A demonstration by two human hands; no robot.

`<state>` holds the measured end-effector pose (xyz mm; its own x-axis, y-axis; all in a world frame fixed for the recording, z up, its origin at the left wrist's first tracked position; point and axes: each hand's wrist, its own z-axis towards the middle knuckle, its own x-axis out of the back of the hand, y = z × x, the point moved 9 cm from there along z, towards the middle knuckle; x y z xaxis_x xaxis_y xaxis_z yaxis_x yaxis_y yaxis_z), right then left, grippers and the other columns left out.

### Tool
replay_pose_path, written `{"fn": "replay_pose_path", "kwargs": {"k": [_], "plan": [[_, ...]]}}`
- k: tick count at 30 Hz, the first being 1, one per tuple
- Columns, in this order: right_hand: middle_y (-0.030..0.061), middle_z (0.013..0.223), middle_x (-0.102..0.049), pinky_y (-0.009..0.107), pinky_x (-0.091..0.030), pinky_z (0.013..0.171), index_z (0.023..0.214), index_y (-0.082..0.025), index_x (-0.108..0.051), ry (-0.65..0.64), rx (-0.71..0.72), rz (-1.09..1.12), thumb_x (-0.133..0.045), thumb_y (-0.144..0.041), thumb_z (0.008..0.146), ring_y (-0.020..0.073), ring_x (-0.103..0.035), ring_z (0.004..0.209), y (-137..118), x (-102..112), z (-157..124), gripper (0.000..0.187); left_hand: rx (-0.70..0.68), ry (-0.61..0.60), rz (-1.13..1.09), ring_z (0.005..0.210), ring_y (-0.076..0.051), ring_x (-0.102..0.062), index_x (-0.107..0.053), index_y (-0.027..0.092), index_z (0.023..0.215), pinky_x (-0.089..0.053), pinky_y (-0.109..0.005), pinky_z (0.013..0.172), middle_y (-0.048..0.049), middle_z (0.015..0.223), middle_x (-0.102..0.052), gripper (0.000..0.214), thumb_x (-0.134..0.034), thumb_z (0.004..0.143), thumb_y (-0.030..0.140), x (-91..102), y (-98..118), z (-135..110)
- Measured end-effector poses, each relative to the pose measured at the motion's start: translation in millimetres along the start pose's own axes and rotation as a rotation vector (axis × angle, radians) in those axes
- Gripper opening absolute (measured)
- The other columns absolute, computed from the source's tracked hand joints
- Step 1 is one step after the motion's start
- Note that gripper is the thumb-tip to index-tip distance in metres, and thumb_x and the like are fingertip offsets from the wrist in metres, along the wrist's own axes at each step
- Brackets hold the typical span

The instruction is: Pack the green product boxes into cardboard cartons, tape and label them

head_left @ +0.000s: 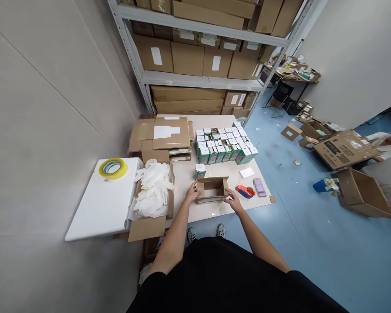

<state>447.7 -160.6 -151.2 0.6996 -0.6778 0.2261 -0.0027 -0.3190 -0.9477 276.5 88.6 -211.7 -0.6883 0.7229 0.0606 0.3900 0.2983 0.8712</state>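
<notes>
A small open-topped cardboard box (210, 200) stands near the front edge of the table. My left hand (192, 192) grips its left end, while my right hand (233, 201) has its fingers closed on the right end. Inside, only the bare bottom and walls show. Just behind it is a single green-and-white carton (200, 171). To the right of my right hand lies an orange-and-blue tool (245, 191), perhaps a tape cutter. Beyond that are a purple blurred stack (260, 188) and a white card (246, 172).
Several green-and-white cartons (226, 145) stand in rows at the back. Flattened cardboard (171, 134) is piled at back left. White packing material (153, 187) fills a box on the left, beside yellow tape (113, 168) on a white board (101, 208). Loaded shelving (202, 81) rises behind.
</notes>
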Motion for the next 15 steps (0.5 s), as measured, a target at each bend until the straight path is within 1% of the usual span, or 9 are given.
{"fn": "replay_pose_path", "kwargs": {"k": [2,4,7,9,11,13,15], "plan": [[0.0096,0.157,-0.048,0.050,-0.049,0.105,0.137,-0.032,-0.064,0.011,-0.019,-0.053,-0.079,-0.043,0.067,0.0308,-0.057,0.129,3.3,0.2,1.1,0.072,-0.013,-0.013,-0.011,0.100,-0.022,-0.070,-0.044,0.025,0.154,-0.053,-0.041,0.097,-0.0166,0.142,-0.057,0.101,-0.083,0.061,0.019,-1.3,-0.1,0.9],[0.0103,0.158,-0.046,0.049,-0.050,0.104,0.136,-0.031,-0.065,0.025,-0.039,-0.065,-0.081,-0.045,0.066,0.0312,-0.056,0.131,6.3,1.4,3.6,0.073,-0.051,0.004,-0.013,0.108,-0.024,-0.068,-0.045,0.027,0.154,-0.051,-0.042,0.101,-0.0160,0.147,-0.054,0.095,-0.082,0.066,0.023,1.3,3.7,-0.6],[0.0110,0.152,-0.053,0.045,-0.052,0.102,0.127,-0.029,-0.071,0.047,-0.033,-0.058,-0.083,-0.048,0.065,0.0307,-0.057,0.130,5.1,2.5,9.6,0.066,-0.167,0.045,-0.022,0.129,-0.030,-0.058,-0.051,0.027,0.149,-0.044,-0.043,0.110,-0.0146,0.154,-0.049,0.080,-0.077,0.073,0.024,8.4,17.6,-4.9],[0.0098,0.141,-0.062,0.045,-0.052,0.101,0.125,-0.028,-0.072,0.058,-0.012,-0.054,-0.082,-0.051,0.067,0.0288,-0.061,0.122,1.7,1.6,14.0,0.064,-0.217,0.034,-0.055,0.134,-0.030,-0.054,-0.055,0.026,0.144,-0.043,-0.042,0.112,-0.0127,0.156,-0.048,0.071,-0.072,0.075,0.024,9.9,25.7,-7.0],[0.0083,0.130,-0.069,0.044,-0.054,0.098,0.126,-0.027,-0.071,0.062,-0.010,-0.043,-0.080,-0.053,0.069,0.0264,-0.066,0.111,0.2,-0.9,17.7,0.064,-0.204,-0.001,-0.112,0.131,-0.027,-0.057,-0.057,0.026,0.139,-0.045,-0.041,0.109,-0.0114,0.154,-0.050,0.061,-0.067,0.078,0.027,8.3,28.1,-7.9],[0.0082,0.122,-0.072,0.042,-0.056,0.094,0.125,-0.025,-0.071,0.069,-0.026,-0.039,-0.079,-0.056,0.069,0.0252,-0.068,0.103,1.3,-3.6,20.4,0.064,-0.162,-0.046,-0.147,0.127,-0.025,-0.060,-0.059,0.024,0.132,-0.048,-0.040,0.107,-0.0114,0.147,-0.056,0.050,-0.061,0.084,0.034,4.2,26.8,-9.5],[0.0082,0.115,-0.074,0.041,-0.056,0.090,0.122,-0.023,-0.071,0.090,-0.041,-0.053,-0.078,-0.058,0.069,0.0251,-0.069,0.099,3.4,-4.7,22.0,0.064,-0.146,-0.071,-0.120,0.128,-0.025,-0.059,-0.060,0.022,0.128,-0.047,-0.039,0.107,-0.0118,0.140,-0.060,0.044,-0.057,0.090,0.043,0.1,26.4,-13.0]]}}
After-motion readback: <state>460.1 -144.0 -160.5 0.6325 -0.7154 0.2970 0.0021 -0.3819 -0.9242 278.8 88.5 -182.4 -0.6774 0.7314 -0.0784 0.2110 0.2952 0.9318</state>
